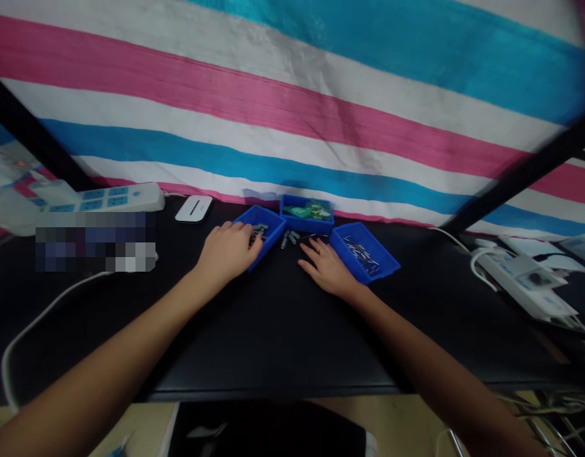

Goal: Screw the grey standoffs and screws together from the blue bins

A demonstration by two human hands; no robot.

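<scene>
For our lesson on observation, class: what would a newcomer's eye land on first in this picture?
Probably the big striped sheet of pink, blue and white, filling the background behind the black table. Next, the three bright blue plastic trays near the table's far edge: left, middle and right. Two bare forearms lead to them, the left hand at the left tray, the right hand beside the right one.

1. Backdrop sheet [292, 95]: striped in pink, white and blue.
2. Trays, left [275, 230], middle [306, 223] and right [368, 270]: plain deep blue.
3. Contents of the middle tray [299, 211]: green.
4. Surface [273, 336]: plain black.
5. Flat rounded device [193, 209]: white with a dark stripe.
6. Left power strip [150, 195]: white with light-blue socket panels.
</scene>
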